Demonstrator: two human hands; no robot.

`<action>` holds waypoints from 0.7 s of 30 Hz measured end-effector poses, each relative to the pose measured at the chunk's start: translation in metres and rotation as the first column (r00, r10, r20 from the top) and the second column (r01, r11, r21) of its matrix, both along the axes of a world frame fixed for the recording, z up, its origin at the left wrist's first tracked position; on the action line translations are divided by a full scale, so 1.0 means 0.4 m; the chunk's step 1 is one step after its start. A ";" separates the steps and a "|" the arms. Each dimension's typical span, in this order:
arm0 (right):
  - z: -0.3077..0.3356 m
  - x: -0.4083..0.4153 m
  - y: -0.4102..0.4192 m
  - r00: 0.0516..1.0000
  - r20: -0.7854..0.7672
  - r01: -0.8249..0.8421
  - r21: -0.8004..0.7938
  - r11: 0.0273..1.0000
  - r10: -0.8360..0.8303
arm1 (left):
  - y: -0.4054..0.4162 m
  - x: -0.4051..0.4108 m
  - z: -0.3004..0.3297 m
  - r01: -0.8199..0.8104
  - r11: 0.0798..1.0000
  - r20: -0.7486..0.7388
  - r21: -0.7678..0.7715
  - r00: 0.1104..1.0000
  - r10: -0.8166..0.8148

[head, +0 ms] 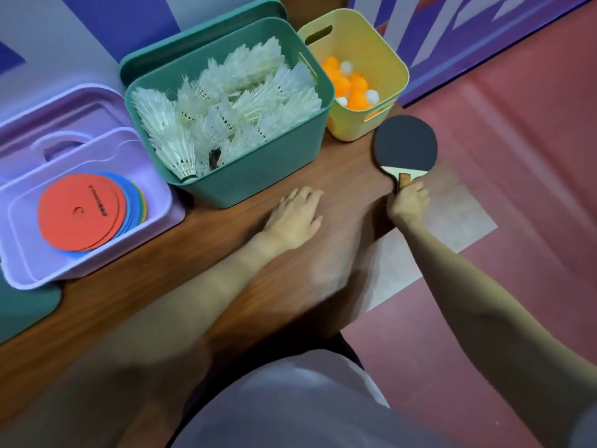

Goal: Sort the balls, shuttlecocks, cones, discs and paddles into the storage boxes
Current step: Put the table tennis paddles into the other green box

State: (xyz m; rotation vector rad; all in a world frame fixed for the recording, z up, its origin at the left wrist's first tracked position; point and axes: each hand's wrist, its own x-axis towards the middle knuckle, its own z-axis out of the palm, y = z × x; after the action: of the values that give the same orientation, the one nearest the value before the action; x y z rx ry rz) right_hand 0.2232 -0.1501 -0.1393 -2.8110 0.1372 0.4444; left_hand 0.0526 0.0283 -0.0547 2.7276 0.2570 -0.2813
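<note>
Right hand (407,202) grips paddle (405,144) by handle, blade up past table (339,189) edge, just beside yellow box (387,72) of balls (350,84); likely seeking its box. Left hand (295,216) relaxed, flat on table, probably bracing. Shuttlecocks (226,105) fill green box (258,176); discs (84,211) in purple box (97,263).

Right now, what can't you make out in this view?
Head view only:
- Paddle handle: wrapped by the right hand.
- Orange disc print: too small to read.
- Discs beneath it: covered, count unknown.
- Yellow bin bottom: hidden by balls.
- Purple box: cut off at left edge.
</note>
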 end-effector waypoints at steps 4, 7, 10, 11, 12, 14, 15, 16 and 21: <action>0.004 0.022 -0.002 0.995 -0.097 0.042 0.123 0.992 -0.030 | 0.013 0.006 0.003 -0.042 0.999 -0.013 -0.021 0.999 0.042; 0.012 0.009 0.005 0.983 -0.185 0.053 0.298 0.953 0.003 | 0.026 -0.007 0.004 -0.108 0.993 -0.036 -0.051 0.994 0.107; 0.060 -0.089 0.013 0.986 -0.161 0.028 0.417 0.908 0.044 | 0.040 -0.026 0.005 -0.189 0.977 -0.058 -0.097 0.981 0.184; 0.073 -0.129 0.011 0.987 -0.143 -0.010 0.421 0.907 0.077 | 0.044 -0.033 0.006 -0.206 0.973 -0.063 -0.105 0.978 0.200; 0.093 -0.171 0.007 0.985 -0.137 -0.039 0.411 0.911 0.104 | 0.050 -0.043 0.005 -0.218 0.970 -0.069 -0.111 0.975 0.212; 0.130 -0.247 -0.002 0.973 -0.148 -0.106 0.396 0.912 0.178 | 0.062 -0.070 0.002 -0.245 0.962 -0.083 -0.123 0.968 0.236; 0.150 -0.279 -0.005 0.963 -0.155 -0.146 0.384 0.912 0.220 | 0.069 -0.087 -0.001 -0.266 0.955 -0.088 -0.132 0.963 0.256; 0.168 -0.309 -0.005 0.951 -0.166 -0.185 0.378 0.907 0.263 | 0.076 -0.109 -0.002 -0.297 0.944 -0.091 -0.144 0.954 0.286; 0.232 -0.428 0.039 0.790 -0.165 -0.492 0.404 0.771 0.591 | 0.116 -0.251 -0.018 -0.569 0.777 -0.185 -0.269 0.822 0.538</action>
State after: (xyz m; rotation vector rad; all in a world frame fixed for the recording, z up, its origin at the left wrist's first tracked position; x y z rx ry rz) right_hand 0.0521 -0.1344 -0.0467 -2.3789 -0.6682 0.9074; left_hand -0.0478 0.0746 -0.0617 2.1975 0.9419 -0.2576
